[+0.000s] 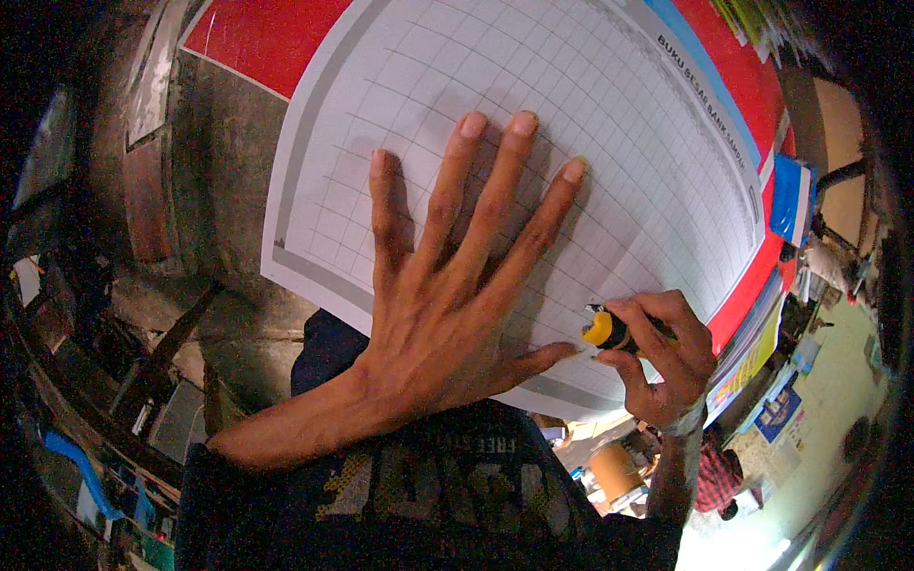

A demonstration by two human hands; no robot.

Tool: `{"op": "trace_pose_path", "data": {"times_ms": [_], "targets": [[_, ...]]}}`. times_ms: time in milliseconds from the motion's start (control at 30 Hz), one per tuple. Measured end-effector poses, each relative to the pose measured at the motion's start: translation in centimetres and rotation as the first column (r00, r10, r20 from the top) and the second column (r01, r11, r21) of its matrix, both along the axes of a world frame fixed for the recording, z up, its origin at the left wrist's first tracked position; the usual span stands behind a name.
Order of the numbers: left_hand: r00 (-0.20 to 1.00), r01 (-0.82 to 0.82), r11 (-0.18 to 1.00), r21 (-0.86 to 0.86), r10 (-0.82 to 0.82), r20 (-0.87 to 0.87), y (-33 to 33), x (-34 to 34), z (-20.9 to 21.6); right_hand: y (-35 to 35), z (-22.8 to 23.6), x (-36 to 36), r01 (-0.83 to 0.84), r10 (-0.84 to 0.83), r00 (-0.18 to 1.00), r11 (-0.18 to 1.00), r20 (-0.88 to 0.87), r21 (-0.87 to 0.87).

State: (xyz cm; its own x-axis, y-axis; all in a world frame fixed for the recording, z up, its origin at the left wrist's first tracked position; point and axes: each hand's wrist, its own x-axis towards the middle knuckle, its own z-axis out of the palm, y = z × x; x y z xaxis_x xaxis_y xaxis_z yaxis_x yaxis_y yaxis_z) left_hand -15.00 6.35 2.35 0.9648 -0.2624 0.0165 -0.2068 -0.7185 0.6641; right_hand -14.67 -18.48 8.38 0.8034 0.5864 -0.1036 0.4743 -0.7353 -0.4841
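L hand [443, 295] spread wide on gridded sheet [628, 209], unfilled AFAICT, R hand [671, 357] pinching yellow/blk tool [599, 329], work done/remaining unclear

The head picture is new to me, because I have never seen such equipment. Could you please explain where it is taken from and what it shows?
There is no machine at work here, only a person's two bare hands. The single picture comes from the left one of two wide fisheye cameras worn on that person's head. It looks down, so straight edges bend toward the rim; left in the picture is the person's left.

The left hand lies spread, palm down, on a large white grid-printed paper sheet. Flat red material shows beyond the sheet's edges. The right hand holds a small yellow-and-black tool with a metallic-looking tip; I cannot tell its exact kind.
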Motion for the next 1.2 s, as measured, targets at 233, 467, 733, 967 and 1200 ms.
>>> {"op": "trace_pose_path", "data": {"times_ms": [233,467,733,967,1200], "targets": [[1.0,0.006,1.0,0.005,-0.006,-0.001,0.0,0.0,0.0,0.0,0.3,1.4,-0.115,0.115,0.992,0.993,-0.054,-0.008],[0.999,0.009,1.0,0.029,-0.008,-0.045,0.0,0.1,0.4,0.0,0.7,4.1,-0.221,0.224,0.963,0.975,-0.149,0.035],[0.997,0.011,0.999,0.037,-0.008,-0.082,0.2,0.2,0.8,-0.6,-0.4,6.3,-0.203,0.258,0.916,0.959,-0.308,0.199],[0.994,0.025,0.996,0.081,-0.016,-0.106,0.0,0.2,1.0,-0.9,-0.9,6.6,-0.154,0.25,0.904,0.947,-0.347,0.281],[0.995,0.013,0.992,0.129,-0.001,-0.096,-0.1,0.2,1.1,-1.0,-0.7,4.5,-0.097,0.192,0.929,0.951,-0.316,0.292]]}}
